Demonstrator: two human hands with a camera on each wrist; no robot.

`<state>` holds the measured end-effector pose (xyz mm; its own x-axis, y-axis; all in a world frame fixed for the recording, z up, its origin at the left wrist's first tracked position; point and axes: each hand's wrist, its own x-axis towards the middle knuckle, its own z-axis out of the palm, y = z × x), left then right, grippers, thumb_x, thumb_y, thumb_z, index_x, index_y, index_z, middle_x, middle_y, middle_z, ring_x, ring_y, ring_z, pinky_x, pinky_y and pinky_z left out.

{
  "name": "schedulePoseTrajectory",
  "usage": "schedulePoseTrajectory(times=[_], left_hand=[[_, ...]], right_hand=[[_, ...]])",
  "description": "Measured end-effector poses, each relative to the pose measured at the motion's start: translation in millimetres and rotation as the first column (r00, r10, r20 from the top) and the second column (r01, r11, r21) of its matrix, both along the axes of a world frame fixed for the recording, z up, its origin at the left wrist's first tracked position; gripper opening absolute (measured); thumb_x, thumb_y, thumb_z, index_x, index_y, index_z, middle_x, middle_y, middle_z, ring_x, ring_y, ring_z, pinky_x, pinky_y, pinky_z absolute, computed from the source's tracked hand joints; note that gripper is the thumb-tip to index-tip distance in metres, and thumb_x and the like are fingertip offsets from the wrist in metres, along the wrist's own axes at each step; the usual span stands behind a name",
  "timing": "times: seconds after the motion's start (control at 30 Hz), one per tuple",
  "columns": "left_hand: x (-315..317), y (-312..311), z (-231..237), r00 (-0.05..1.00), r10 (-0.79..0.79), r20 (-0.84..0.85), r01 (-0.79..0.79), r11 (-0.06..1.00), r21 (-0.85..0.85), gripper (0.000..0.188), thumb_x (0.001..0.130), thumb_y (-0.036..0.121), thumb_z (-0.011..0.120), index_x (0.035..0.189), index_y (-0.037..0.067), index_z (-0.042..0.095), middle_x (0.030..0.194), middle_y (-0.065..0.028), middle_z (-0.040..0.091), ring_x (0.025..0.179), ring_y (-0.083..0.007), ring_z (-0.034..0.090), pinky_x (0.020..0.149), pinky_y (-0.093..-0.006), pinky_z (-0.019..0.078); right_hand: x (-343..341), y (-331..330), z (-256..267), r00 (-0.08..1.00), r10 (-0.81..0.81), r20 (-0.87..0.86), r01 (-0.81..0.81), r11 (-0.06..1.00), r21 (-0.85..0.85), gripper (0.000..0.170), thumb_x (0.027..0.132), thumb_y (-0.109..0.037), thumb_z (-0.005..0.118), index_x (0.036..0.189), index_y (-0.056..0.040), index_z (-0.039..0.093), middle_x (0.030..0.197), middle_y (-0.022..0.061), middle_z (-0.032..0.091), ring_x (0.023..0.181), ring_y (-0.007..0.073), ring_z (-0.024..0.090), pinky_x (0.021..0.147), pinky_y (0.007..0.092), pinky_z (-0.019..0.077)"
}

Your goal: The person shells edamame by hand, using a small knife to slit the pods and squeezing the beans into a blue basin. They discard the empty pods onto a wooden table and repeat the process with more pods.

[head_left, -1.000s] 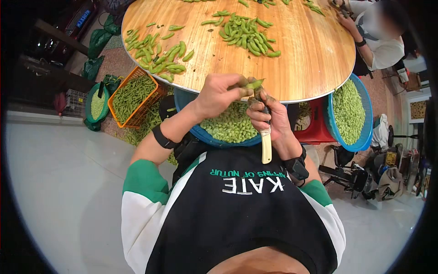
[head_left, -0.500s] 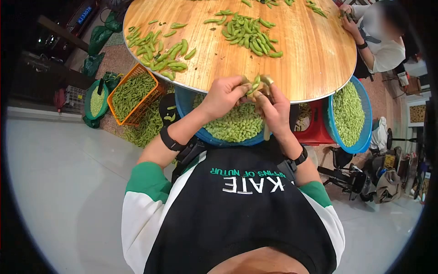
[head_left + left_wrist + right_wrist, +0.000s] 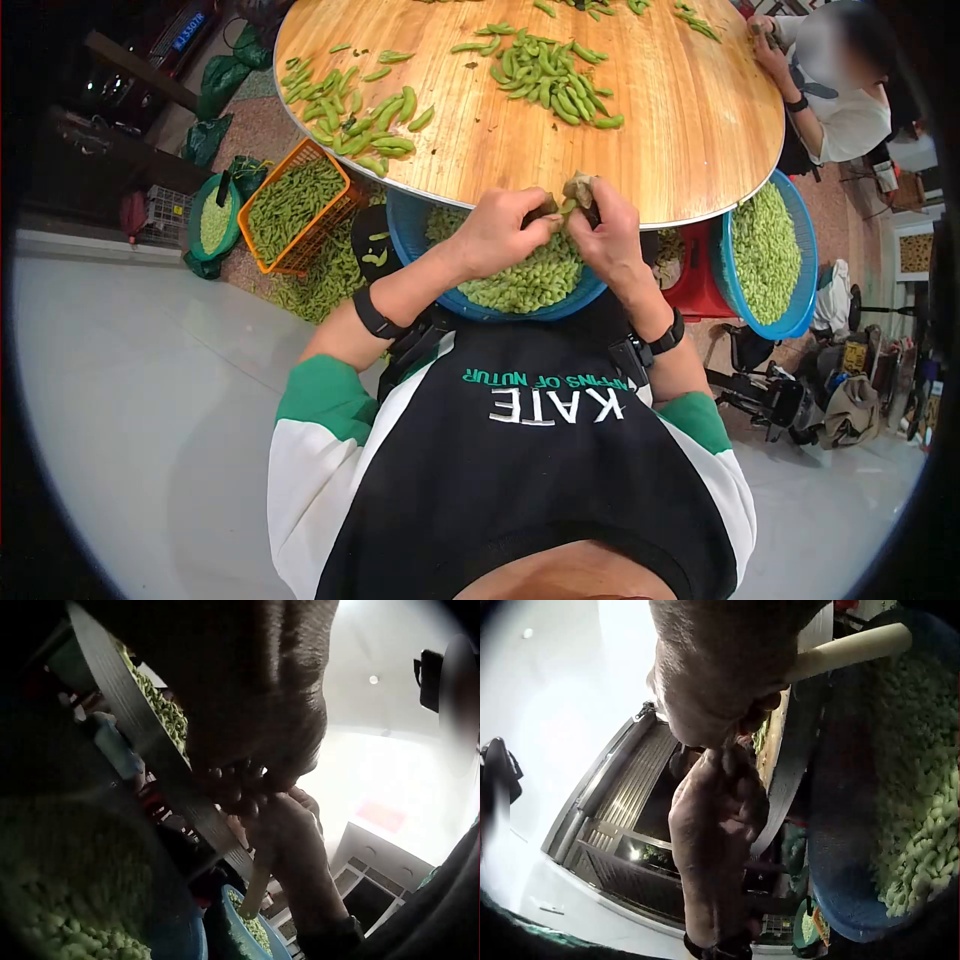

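Over the near edge of the round wooden table (image 3: 660,170), both hands meet fingertip to fingertip. Between them a green soybean pod (image 3: 567,206) shows only as a small piece, the rest hidden by fingers. My left hand (image 3: 502,232) pinches the pod from the left. My right hand (image 3: 610,232) grips a knife, whose cream handle (image 3: 855,652) sticks out of the fist in the right wrist view; its blade is hidden. Right below the hands, a blue basin (image 3: 405,225) holds many shelled green soybeans (image 3: 520,285).
On the table lie a middle heap of pods (image 3: 550,75) and a left heap of pods (image 3: 345,115). An orange crate (image 3: 335,165) of pods stands at left, another blue basin (image 3: 808,250) of beans at right by a red stool (image 3: 700,280). Another person (image 3: 845,120) sits across.
The right hand has turned over, so the knife handle no longer shows in the head view. Both hands have dropped slightly toward the basin, and the pod is now mostly covered by fingers.
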<state>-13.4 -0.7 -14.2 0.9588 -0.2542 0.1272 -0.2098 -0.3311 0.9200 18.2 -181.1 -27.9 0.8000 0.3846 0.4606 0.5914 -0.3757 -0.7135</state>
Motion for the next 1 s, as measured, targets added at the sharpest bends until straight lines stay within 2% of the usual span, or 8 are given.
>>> schedulePoseTrajectory(times=[0.1,0.33,0.47,0.53,0.67,0.83,0.9,1.0], left_hand=[[-3,-8,-12,0.990,0.060,-0.126,-0.088,0.969,-0.233,0.011,0.078,0.006,0.058,0.080,-0.003,0.053,0.063,-0.0216,0.053,0.051,-0.0232,0.054,0.050,-0.0361,0.0414],[-15,-16,-3,0.993,0.118,0.002,-0.118,0.992,-0.055,0.013,0.074,0.001,0.050,0.086,-0.002,0.047,0.071,-0.0256,0.052,0.070,-0.0465,0.053,0.058,-0.0453,0.0418],[-20,-10,-2,0.997,-0.009,0.077,0.009,1.000,0.002,0.012,0.075,0.001,0.052,0.087,-0.002,0.050,0.073,-0.0241,0.055,0.071,-0.0460,0.055,0.059,-0.0438,0.0434],[-30,-16,5,0.971,0.086,0.222,-0.067,0.994,-0.088,0.012,0.077,0.000,0.055,0.088,-0.002,0.053,0.073,-0.0199,0.058,0.067,-0.0381,0.059,0.058,-0.0389,0.0456],[-32,-1,11,0.993,0.073,0.094,-0.058,0.986,-0.159,0.012,0.079,-0.001,0.060,0.091,-0.002,0.056,0.075,-0.0133,0.057,0.062,-0.0180,0.056,0.057,-0.0293,0.0452],[-29,27,22,0.978,0.047,0.201,-0.040,0.999,-0.037,0.007,0.086,-0.002,0.055,0.093,-0.002,0.056,0.076,-0.0091,0.056,0.059,-0.0115,0.054,0.053,-0.0257,0.0441],[-25,32,26,0.974,0.023,-0.223,-0.099,0.936,-0.337,0.010,0.088,-0.003,0.051,0.097,-0.001,0.055,0.078,-0.0061,0.058,0.061,-0.0073,0.055,0.052,-0.0215,0.0444],[-26,20,24,0.958,-0.012,-0.288,-0.104,0.917,-0.386,0.011,0.091,-0.002,0.049,0.101,0.000,0.053,0.077,-0.0036,0.058,0.063,-0.0056,0.057,0.050,-0.0196,0.0450]], right_hand=[[-6,5,5,0.994,-0.017,0.108,0.015,1.000,0.022,0.023,0.072,0.003,0.062,0.092,0.0000,0.052,0.077,0.0179,0.052,0.067,0.0369,0.055,0.058,0.0398,0.0455],[-19,3,18,0.972,0.021,0.233,0.000,0.996,-0.091,0.025,0.069,0.003,0.064,0.091,0.0002,0.051,0.076,0.0178,0.051,0.064,0.0380,0.055,0.055,0.0415,0.0452],[-17,-10,11,0.989,-0.013,0.150,0.026,0.996,-0.085,0.022,0.070,0.003,0.063,0.088,-0.0001,0.051,0.074,0.0179,0.052,0.064,0.0386,0.055,0.054,0.0417,0.0448],[-17,-13,12,0.997,-0.026,0.069,0.029,0.998,-0.048,0.020,0.072,0.003,0.062,0.088,0.0000,0.051,0.072,0.0186,0.053,0.066,0.0391,0.057,0.055,0.0407,0.0451],[-28,-3,12,0.999,-0.007,-0.041,0.009,0.999,0.033,0.019,0.075,0.002,0.062,0.091,0.0004,0.054,0.074,0.0197,0.055,0.067,0.0383,0.058,0.058,0.0376,0.0462],[-29,2,17,0.981,0.066,-0.182,-0.045,0.992,0.121,0.016,0.076,0.000,0.062,0.091,0.0008,0.056,0.072,0.0184,0.055,0.062,0.0336,0.057,0.057,0.0352,0.0460],[-32,3,16,0.975,0.070,-0.210,-0.037,0.987,0.154,0.016,0.076,-0.001,0.063,0.091,0.0008,0.056,0.071,0.0180,0.055,0.061,0.0316,0.057,0.057,0.0345,0.0459],[-27,-2,14,0.977,0.081,-0.197,-0.064,0.994,0.091,0.015,0.077,-0.002,0.064,0.089,0.0010,0.056,0.072,0.0176,0.056,0.061,0.0290,0.058,0.057,0.0336,0.0460]])
